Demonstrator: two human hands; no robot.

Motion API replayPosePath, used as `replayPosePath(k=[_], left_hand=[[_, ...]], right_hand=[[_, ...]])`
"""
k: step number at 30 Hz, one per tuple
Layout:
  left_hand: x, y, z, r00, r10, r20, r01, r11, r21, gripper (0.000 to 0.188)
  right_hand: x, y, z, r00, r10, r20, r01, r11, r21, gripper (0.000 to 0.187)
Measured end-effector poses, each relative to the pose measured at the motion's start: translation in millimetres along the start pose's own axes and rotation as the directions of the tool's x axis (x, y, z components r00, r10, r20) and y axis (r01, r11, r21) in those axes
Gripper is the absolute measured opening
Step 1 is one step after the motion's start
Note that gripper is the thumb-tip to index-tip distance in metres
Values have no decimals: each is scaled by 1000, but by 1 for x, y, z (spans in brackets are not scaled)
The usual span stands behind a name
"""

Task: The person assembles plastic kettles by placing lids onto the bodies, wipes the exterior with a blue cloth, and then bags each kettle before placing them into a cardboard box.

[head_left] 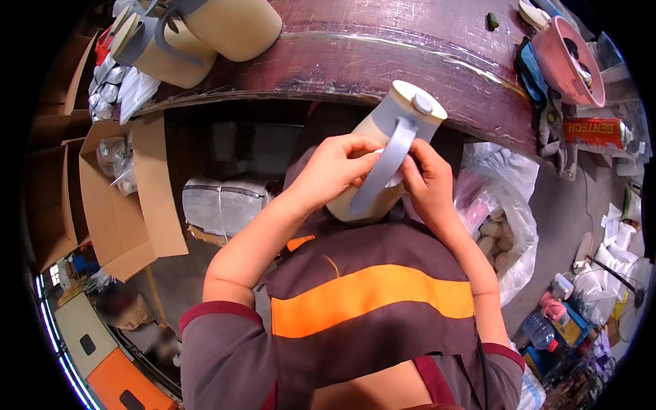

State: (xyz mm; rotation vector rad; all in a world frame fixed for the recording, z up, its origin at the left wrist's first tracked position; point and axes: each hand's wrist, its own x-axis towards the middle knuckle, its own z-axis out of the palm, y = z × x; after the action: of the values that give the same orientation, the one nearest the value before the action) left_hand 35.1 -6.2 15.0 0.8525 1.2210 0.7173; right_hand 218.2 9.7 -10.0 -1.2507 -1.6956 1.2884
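A cream thermal jug (369, 126) with a grey collar, a grey push button on its lid and a long grey handle (391, 160) leans in front of my body, below the table edge. My left hand (335, 167) is closed at the left of the handle, thumb and fingers pinching a small white piece (378, 152). On the handle's other side my right hand (429, 179) is closed too, its fingertips at the white material that shows behind the handle. What that white piece is, I cannot make out.
Two similar jugs (232, 27) rest on the dark red table (383, 48) at the far left. A pink basin (557, 51) sits at its right end. An open cardboard box (113, 212) is at left, and a clear bag of round pale pieces (516, 239) at right.
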Motion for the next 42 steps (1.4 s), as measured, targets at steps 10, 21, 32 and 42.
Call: replayPosePath(k=[10, 21, 32, 42], left_hand=[[-10, -10, 10, 860, 289, -420, -368, 922, -120, 14], [-24, -4, 6, 596, 799, -83, -700, 567, 434, 24], [-20, -21, 6, 959, 224, -171, -254, 950, -180, 20], [-46, -11, -1, 919, 259, -297, -308, 942, -132, 21]], right_hand=[[-21, 6, -46, 907, 26, 421, -401, 366, 840, 21], [-5, -32, 4, 933, -351, -73, 352, 936, -1, 54], [12, 4, -23, 772, -526, -357, 366, 826, -428, 23], [-39, 18, -10, 935, -340, -101, 323, 934, -149, 34]])
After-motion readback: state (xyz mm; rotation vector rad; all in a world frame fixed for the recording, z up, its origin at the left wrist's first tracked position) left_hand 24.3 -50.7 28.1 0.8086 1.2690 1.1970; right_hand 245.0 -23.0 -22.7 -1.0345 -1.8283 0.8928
